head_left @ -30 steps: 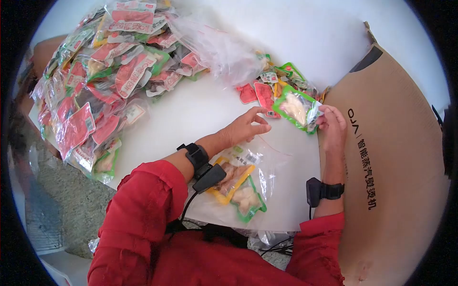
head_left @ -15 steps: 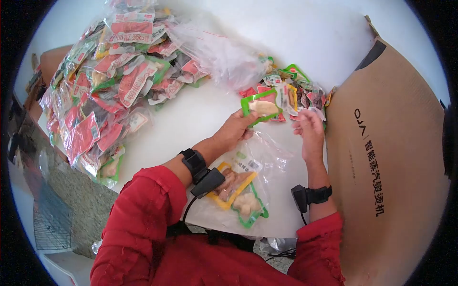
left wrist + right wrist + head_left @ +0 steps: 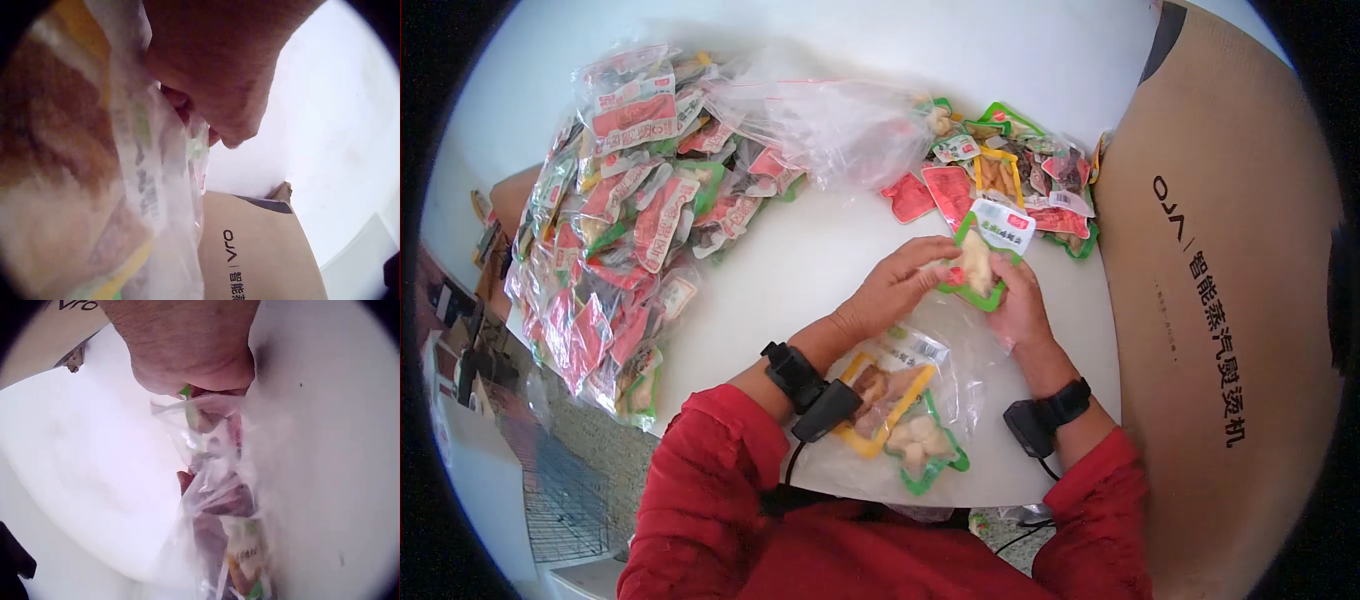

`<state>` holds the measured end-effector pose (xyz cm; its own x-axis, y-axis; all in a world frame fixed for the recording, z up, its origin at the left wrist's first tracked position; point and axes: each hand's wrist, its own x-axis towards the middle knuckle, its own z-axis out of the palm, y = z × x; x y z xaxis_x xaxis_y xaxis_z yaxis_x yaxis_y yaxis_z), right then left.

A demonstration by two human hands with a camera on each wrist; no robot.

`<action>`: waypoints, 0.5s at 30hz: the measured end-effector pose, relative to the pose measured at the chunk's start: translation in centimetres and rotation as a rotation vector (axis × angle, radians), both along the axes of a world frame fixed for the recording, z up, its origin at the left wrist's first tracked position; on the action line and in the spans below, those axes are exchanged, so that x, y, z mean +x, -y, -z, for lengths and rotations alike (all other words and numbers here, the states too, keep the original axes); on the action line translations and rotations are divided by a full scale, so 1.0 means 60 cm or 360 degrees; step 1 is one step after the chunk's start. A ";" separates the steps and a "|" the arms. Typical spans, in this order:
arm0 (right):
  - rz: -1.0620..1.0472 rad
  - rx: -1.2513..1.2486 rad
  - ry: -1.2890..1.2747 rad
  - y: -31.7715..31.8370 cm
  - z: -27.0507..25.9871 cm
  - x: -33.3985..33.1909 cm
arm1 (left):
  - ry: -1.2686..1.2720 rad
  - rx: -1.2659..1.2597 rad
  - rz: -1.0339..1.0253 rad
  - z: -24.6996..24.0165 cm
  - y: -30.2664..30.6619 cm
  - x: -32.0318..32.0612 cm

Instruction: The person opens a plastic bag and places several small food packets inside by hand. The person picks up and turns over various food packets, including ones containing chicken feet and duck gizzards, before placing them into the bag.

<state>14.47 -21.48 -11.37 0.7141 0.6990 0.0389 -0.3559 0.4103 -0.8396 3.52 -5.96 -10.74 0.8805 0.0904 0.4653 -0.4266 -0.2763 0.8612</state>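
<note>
A green-edged snack packet [image 3: 978,262] with pale food behind its clear window is held up between my two hands. My right hand [image 3: 1020,308] grips its lower right side, thumb on the front. At its left edge, my left hand [image 3: 895,288] pinches it between fingers and thumb. Just below the hands lies a clear plastic bag [image 3: 962,375], with a yellow-edged packet [image 3: 884,398] and another green-edged packet [image 3: 922,440] inside. The bag's clear film [image 3: 212,465] reaches up close to the right hand in the right wrist view; the fingertips there are mostly hidden.
A large clear sack [image 3: 615,215] stuffed with packets fills the left of the white table [image 3: 800,240]. Behind the hands is a loose heap of packets [image 3: 1000,165], beside crumpled clear plastic [image 3: 840,130]. A tall cardboard box [image 3: 1210,300] stands along the right side.
The right hand brought the green-edged packet from the heap, and the left hand took its edge. Now the packet has turned more upright, lower and nearer the clear bag, with both hands on it.
</note>
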 end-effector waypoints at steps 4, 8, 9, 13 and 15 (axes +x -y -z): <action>0.0145 -0.0123 0.0010 0.003 -0.025 -0.005 | -0.0457 -0.0640 -0.0038 -0.008 -0.004 -0.008; -0.0221 -0.0266 0.0203 0.012 -0.018 -0.001 | -0.0468 -0.0749 -0.0006 -0.003 -0.002 -0.001; -0.0291 -0.0454 0.0384 0.012 -0.030 -0.014 | -0.0514 -0.0758 -0.0014 -0.007 -0.001 -0.003; -0.0383 -0.0623 0.0549 0.009 -0.027 -0.019 | -0.0670 -0.0841 -0.0105 -0.009 0.002 -0.004; -0.0329 -0.0479 0.0468 0.001 -0.031 -0.028 | -0.0537 -0.1065 -0.0068 0.002 0.004 0.004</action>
